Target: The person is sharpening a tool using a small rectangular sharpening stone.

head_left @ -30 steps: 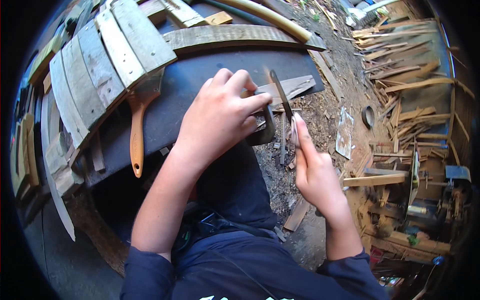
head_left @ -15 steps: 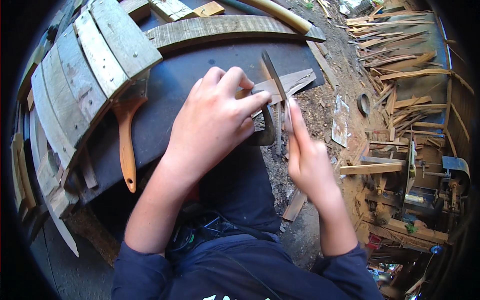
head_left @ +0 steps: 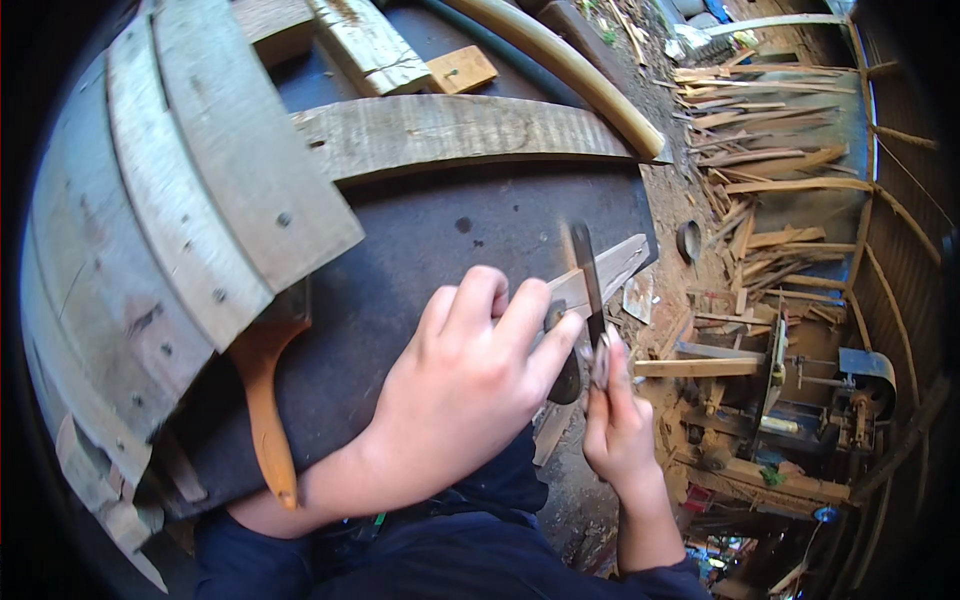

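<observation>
My left hand is curled at the near right edge of the dark tabletop, its fingers closed around a thin pale wooden piece. That piece points away to the right and has a split-looking far end. Beside those fingers a dark, rounded metal part shows, partly covered by the hand; its kind is unclear. My right hand is wrapped around the near end of a narrow dark blade-like tool. The blade lies across the wood, just right of my left fingers; its tip is slightly blurred.
A brush with a wooden handle lies left of my left hand, under a curved panel of nailed slats. Behind are a curved board and a round pole. Wood strips and machinery stand right.
The view has shifted, so table and hands appear lower in the picture. The blade still crosses the wood, now standing a little more upright. Both hands keep their grips.
</observation>
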`<move>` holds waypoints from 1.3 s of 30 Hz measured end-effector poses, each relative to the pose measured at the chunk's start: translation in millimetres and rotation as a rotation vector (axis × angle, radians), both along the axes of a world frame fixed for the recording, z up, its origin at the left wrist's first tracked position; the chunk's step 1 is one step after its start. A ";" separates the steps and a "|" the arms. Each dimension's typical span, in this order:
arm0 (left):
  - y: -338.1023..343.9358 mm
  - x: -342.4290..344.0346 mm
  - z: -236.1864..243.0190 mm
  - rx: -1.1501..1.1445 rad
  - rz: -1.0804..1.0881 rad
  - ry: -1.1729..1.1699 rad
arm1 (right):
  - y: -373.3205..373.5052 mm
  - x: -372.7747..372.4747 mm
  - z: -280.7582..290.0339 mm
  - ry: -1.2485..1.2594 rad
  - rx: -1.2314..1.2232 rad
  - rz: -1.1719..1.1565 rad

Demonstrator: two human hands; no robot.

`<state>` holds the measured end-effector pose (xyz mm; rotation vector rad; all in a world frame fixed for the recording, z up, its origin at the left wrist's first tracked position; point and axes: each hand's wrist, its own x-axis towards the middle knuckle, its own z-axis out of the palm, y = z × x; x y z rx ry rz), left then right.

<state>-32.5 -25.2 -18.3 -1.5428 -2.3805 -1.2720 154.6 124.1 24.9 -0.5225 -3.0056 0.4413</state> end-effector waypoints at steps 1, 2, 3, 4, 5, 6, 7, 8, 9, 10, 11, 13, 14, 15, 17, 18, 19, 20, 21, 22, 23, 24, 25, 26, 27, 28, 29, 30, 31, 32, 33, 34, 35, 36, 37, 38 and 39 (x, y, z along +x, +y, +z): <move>-0.7 -1.3 3.6 0.005 -0.003 -0.003 | 0.0 -21.0 3.8 -0.084 -0.021 -0.045; -1.6 -2.6 6.4 -0.003 -0.006 -0.017 | 1.1 -33.2 6.1 -0.168 -0.042 -0.091; -1.8 -2.4 7.2 -0.013 -0.007 -0.032 | 3.0 -28.5 6.1 -0.173 -0.037 -0.094; -3.1 -3.0 5.0 -0.011 0.004 -0.022 | 1.2 -18.5 3.8 -0.144 -0.068 -0.098; -1.0 -3.7 2.0 0.008 -0.009 -0.027 | 0.4 -4.2 3.0 -0.120 -0.083 -0.112; 0.3 -4.1 -0.6 0.010 -0.006 -0.016 | -0.7 12.1 -2.0 -0.065 -0.073 -0.078; 3.8 -2.2 -0.8 0.020 -0.006 -0.012 | -2.1 24.6 -5.5 -0.056 -0.030 -0.095; 5.3 -2.0 1.4 0.013 -0.008 -0.023 | -2.4 15.6 -9.1 -0.001 0.035 -0.048; 6.9 -1.5 1.9 0.025 -0.003 -0.037 | -1.7 3.2 -12.6 0.055 0.100 0.000; 5.4 -0.1 2.4 0.015 0.007 -0.046 | -0.1 -11.5 -8.5 0.009 0.027 -0.062; 1.6 0.1 2.3 -0.008 0.019 -0.058 | -0.1 -26.9 -7.2 0.000 0.022 -0.057; -1.6 -1.9 1.6 -0.016 0.018 -0.072 | 0.6 -48.7 -6.7 -0.047 0.028 -0.081; -1.7 -2.7 0.7 -0.006 0.006 -0.084 | 1.5 -42.1 -6.5 -0.031 0.040 -0.049; -2.0 -3.2 0.6 0.001 -0.004 -0.093 | -3.2 -27.6 -3.0 -0.034 0.038 -0.048; -2.7 -3.7 5.3 0.002 -0.007 -0.088 | -9.3 -0.1 7.2 -0.067 -0.020 -0.068; -1.2 -3.1 4.0 0.002 -0.014 -0.095 | -5.2 6.2 3.3 -0.040 0.035 -0.011; -0.5 -3.1 4.4 -0.005 -0.018 -0.098 | -0.4 8.4 2.9 -0.031 0.019 -0.006; 1.9 -3.3 6.1 -0.030 -0.008 -0.084 | 2.7 5.9 5.2 -0.085 -0.026 -0.047; 0.1 -5.1 5.9 -0.004 -0.002 -0.095 | 0.7 -0.1 4.2 -0.132 -0.096 -0.075; -9.1 -6.4 6.0 -0.015 0.025 -0.096 | -6.0 -20.2 16.1 -0.225 -0.087 -0.092; -9.2 -6.3 2.1 0.010 0.015 -0.117 | -17.2 -46.8 31.1 -0.375 -0.090 -0.213; -6.4 -6.1 1.0 0.089 0.004 -0.114 | -22.1 -58.9 31.6 -0.360 -0.042 -0.286; -6.1 -6.1 5.9 0.104 -0.003 -0.126 | -19.6 -54.9 26.9 -0.288 -0.003 -0.272; -4.3 -4.0 3.7 0.138 -0.031 -0.138 | -14.7 -47.1 26.5 -0.257 -0.092 -0.262; 2.0 0.3 0.1 0.176 -0.008 -0.089 | 0.4 -25.2 14.4 -0.060 -0.058 -0.077; 8.8 5.0 -0.4 0.184 0.016 -0.064 | 2.6 -8.8 15.5 -0.061 -0.163 -0.117; 14.8 7.7 -1.0 0.214 0.032 -0.059 | 15.8 9.2 -4.8 0.080 0.068 0.041; 18.4 11.3 -7.5 0.178 0.072 -0.004 | -4.7 5.2 18.0 -0.097 0.017 -0.054; 23.1 15.2 -10.3 0.186 0.097 0.027 | -4.3 -1.8 19.2 -0.062 0.000 -0.002; 23.2 18.8 -10.4 0.178 0.125 0.045 | -4.4 -6.7 21.6 -0.064 -0.048 -0.009; 23.3 19.8 -13.9 0.174 0.148 0.061 | -3.7 -11.7 22.1 -0.070 -0.092 -0.019; 18.4 13.7 -16.4 0.188 0.140 0.081 | -0.5 -26.1 16.1 -0.162 -0.051 -0.097; 14.9 13.4 -14.9 0.179 0.134 0.055 | -6.8 -39.3 23.7 -0.161 -0.047 -0.091; 14.7 14.9 -13.7 0.173 0.123 0.027 | -13.6 -56.1 32.8 -0.333 -0.005 -0.209; 14.2 13.9 -13.7 0.180 0.120 0.039 | -19.4 -66.0 35.3 -0.493 0.034 -0.333; 12.1 11.9 -13.1 0.172 0.119 0.038 | -13.9 -46.8 21.4 -0.273 0.022 -0.198; 10.2 10.5 -13.0 0.163 0.118 0.035 | -9.3 -23.2 15.7 -0.262 0.020 -0.194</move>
